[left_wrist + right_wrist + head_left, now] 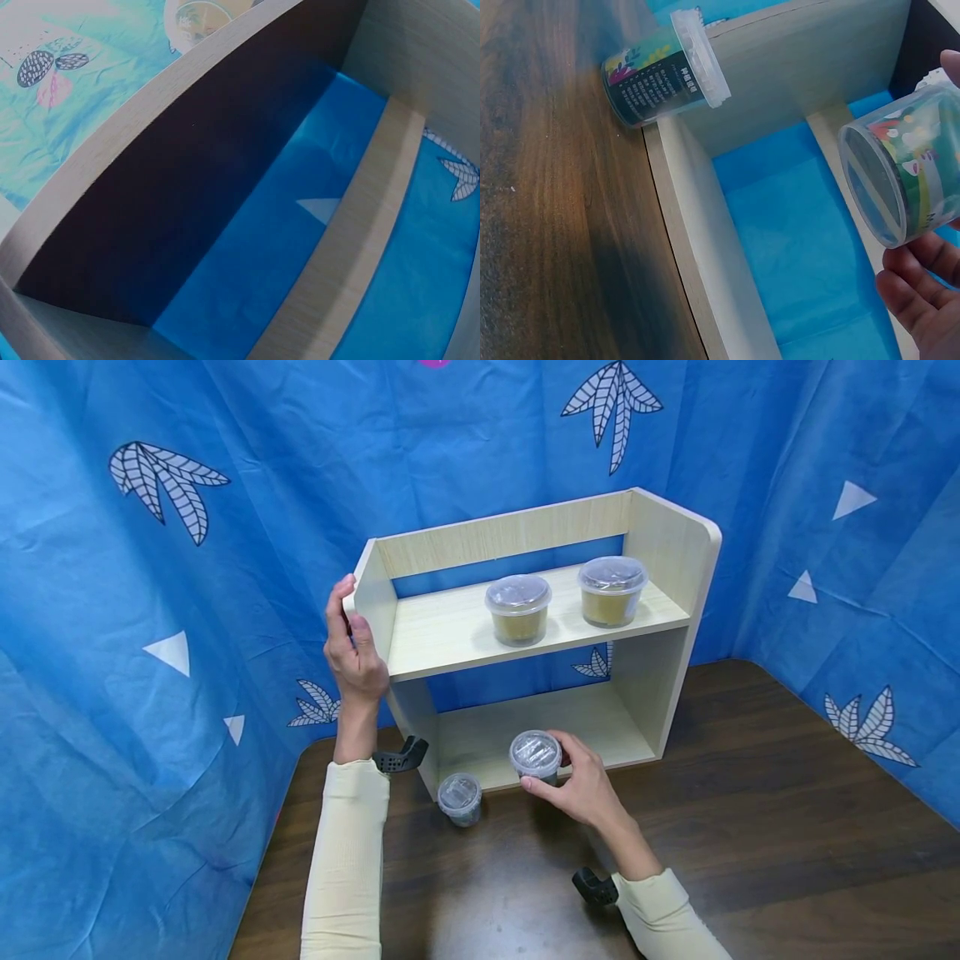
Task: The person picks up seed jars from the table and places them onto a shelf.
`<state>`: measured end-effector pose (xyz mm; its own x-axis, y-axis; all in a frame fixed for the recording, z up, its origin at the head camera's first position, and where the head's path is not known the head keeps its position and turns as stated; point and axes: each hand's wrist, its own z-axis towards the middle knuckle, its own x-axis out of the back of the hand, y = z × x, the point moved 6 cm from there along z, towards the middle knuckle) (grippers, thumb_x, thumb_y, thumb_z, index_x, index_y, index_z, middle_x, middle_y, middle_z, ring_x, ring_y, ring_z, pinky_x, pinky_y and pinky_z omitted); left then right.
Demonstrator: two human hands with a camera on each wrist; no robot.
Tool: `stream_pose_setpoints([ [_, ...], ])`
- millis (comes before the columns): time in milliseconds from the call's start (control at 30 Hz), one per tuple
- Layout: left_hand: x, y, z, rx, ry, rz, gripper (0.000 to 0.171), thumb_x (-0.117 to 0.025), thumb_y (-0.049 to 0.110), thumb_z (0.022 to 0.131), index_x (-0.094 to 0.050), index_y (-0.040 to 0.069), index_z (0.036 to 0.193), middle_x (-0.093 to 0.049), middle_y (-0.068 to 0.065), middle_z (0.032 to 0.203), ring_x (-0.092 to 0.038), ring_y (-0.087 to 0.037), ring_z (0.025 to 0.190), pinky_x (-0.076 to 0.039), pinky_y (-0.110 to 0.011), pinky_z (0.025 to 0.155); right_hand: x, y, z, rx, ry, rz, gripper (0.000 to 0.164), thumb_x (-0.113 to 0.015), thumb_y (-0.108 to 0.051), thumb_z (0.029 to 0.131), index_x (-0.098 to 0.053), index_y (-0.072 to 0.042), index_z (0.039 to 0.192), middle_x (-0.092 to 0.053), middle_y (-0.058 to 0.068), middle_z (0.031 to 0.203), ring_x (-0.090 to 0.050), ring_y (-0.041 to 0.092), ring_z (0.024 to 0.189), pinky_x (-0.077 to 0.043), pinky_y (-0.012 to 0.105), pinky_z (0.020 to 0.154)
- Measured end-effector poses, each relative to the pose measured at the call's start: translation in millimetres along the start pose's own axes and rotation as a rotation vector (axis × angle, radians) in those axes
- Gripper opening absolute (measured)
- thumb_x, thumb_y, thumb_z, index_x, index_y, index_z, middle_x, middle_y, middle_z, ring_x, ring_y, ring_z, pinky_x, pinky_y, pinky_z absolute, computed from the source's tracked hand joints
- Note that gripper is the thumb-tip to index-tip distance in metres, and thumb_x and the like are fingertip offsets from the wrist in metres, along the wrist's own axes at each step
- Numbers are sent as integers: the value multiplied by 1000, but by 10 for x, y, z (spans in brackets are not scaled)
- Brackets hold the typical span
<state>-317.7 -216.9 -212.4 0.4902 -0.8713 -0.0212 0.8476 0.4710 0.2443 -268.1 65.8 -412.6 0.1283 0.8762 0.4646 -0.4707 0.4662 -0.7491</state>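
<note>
My right hand (583, 785) holds a small clear plastic cup (536, 753) with a lid, thumb on one side and fingers on the other. The cup is in front of the lower shelf opening. Its colourful printed label and clear base show in the right wrist view, where the cup (907, 169) is tilted above the shelf. My left hand (357, 652) rests against the left side panel of the pale wooden shelf unit (442, 652), fingers extended along its upper front corner. A second lidded cup (460, 799) stands on the table beside the unit's lower left front corner.
Two larger lidded tubs (517, 610) with yellowish contents stand on the upper shelf, centre and right. The unit stands on a dark wooden table (780, 810). Blue patterned cloth (465, 435) hangs behind and at both sides.
</note>
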Motion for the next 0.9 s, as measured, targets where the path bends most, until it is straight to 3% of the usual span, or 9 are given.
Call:
stream_pose_setpoints([
  [133, 1, 3, 1, 0, 0, -6, 56, -41, 41, 103, -48, -6, 133, -54, -12, 140, -55, -26, 125, -48, -43, 100, 11, -22, -2, -4, 12, -4, 71, -86, -35, 72, -57, -5, 130, -63, 9, 114, -57, 21, 91, -55, 49, 76],
  [400, 6, 9, -1, 3, 11, -21, 48, -44, 30, 102, -48, -6, 133, -53, -17, 140, -55, -28, 125, -48, -44, 100, 47, -74, 8, 34, 44, -16, 70, -84, -34, 73, -56, -4, 130, -63, 8, 115, -57, 19, 93, -53, 35, 75],
  [700, -3, 19, 11, -1, -4, -29, 54, -43, 38, 103, -47, -6, 134, -53, -17, 140, -55, -28, 125, -49, -44, 100, 96, -160, 35, 80, 77, 12, 68, -83, -31, 74, -56, -3, 130, -63, 9, 113, -58, 19, 92, -54, 41, 73],
  [900, -1, 15, 5, 5, -2, -30, 54, -43, 39, 102, -47, -6, 134, -53, -17, 140, -56, -28, 124, -49, -44, 99, 125, -192, 50, 105, 95, 16, 67, -83, -30, 74, -57, -2, 129, -64, 9, 112, -58, 18, 91, -54, 37, 72],
])
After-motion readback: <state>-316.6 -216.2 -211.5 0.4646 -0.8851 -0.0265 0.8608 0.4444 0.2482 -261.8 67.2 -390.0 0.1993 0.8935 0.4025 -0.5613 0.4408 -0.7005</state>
